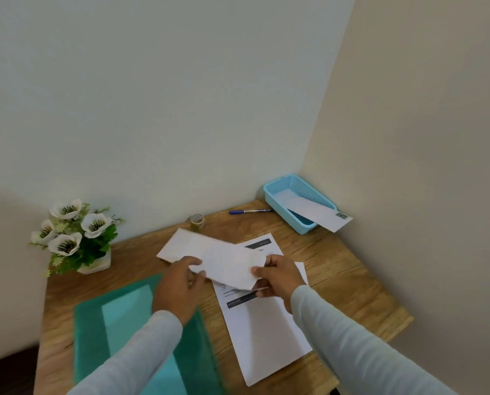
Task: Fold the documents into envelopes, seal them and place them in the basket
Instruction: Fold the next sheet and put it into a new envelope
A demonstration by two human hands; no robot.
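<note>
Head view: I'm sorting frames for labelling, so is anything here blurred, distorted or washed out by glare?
In the head view the green mat is smeared along its edges; the print on the document is too soft to read; the wall corner leans and curves, a wide-lens effect; the light is soft and even, with no glare on the envelope or the table.

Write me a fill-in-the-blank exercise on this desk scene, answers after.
1. The left hand and right hand hold one white ____.
2. The corner basket is coloured ____.
3. The pen lies between the tape roll and the ____.
4. The potted flowers have ____ petals.
Answers: envelope; blue; basket; white.
</note>
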